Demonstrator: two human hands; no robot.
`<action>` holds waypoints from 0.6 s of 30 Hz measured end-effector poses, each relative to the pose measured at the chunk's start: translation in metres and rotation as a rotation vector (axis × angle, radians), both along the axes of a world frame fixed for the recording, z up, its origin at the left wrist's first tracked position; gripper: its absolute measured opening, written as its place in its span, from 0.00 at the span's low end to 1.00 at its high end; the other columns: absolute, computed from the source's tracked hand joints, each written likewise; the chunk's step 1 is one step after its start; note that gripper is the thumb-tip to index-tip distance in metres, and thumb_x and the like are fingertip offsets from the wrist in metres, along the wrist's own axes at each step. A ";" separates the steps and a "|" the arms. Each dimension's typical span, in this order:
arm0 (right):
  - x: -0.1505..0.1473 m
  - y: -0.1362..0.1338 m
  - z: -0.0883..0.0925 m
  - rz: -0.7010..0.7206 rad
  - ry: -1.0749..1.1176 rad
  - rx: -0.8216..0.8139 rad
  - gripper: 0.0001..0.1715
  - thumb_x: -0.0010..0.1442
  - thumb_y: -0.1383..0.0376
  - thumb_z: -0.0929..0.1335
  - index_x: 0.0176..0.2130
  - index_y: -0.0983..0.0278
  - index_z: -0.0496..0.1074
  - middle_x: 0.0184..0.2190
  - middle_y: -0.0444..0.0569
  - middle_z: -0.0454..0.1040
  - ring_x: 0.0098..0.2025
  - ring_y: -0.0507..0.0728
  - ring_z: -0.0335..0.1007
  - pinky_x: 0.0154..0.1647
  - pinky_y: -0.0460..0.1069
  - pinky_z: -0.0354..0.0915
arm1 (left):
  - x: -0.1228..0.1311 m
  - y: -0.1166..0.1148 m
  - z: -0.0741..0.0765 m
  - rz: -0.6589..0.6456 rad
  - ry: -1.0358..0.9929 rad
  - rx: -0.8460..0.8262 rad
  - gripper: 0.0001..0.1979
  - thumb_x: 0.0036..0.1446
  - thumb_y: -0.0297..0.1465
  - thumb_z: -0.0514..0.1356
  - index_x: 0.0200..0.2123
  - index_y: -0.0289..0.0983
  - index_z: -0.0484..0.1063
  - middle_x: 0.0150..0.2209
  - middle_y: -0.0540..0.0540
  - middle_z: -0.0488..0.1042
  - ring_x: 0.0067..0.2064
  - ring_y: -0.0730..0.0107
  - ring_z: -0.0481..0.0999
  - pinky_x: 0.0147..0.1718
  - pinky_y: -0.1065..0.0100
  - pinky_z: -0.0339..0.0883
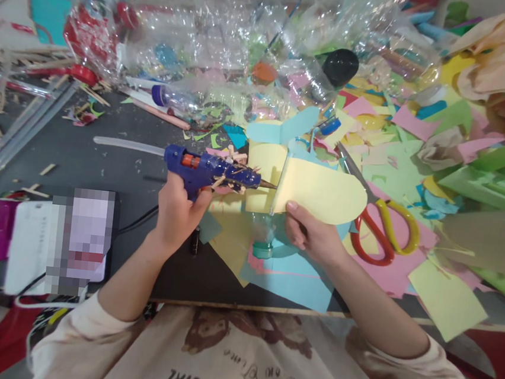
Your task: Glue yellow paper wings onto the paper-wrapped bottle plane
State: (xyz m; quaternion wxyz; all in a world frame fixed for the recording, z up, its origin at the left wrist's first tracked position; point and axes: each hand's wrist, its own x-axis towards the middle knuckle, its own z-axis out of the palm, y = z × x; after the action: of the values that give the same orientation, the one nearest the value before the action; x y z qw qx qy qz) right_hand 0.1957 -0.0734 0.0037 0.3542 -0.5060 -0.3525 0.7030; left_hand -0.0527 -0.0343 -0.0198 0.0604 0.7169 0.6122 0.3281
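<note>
My left hand (178,209) is wrapped round the grip of a blue hot glue gun (218,171). A clear glue stick (127,144) sticks out of the gun's back end, and wood bits cling to its barrel. Its nozzle meets or nearly meets the left edge of a folded pale yellow paper piece (324,190) with a rounded end. My right hand (311,231) pinches that paper from below, thumb on top. Behind it stands more yellow paper with light blue rounded strips (280,128). A clear bottle neck with a green cap (262,250) shows underneath.
Scissors with red and yellow handles (377,237) lie right of my right hand. Clear plastic bottles (222,37) heap up at the back. Paper scraps (447,297) cover the right side. A phone (91,233) and a white power strip (30,245) sit at left.
</note>
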 end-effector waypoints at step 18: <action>0.002 -0.003 -0.001 0.055 -0.014 0.003 0.41 0.59 0.38 0.65 0.09 0.61 0.61 0.06 0.38 0.51 0.12 0.46 0.46 0.18 0.49 0.47 | 0.001 0.002 0.004 0.023 -0.026 -0.028 0.24 0.57 0.39 0.55 0.54 0.34 0.62 0.33 0.43 0.77 0.32 0.60 0.80 0.32 0.66 0.72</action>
State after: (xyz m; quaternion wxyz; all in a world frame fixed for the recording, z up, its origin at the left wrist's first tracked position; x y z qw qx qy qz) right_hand 0.1978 -0.0767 0.0030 0.3330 -0.5007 -0.3699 0.7082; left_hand -0.0514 -0.0323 -0.0162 0.0747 0.7045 0.6241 0.3295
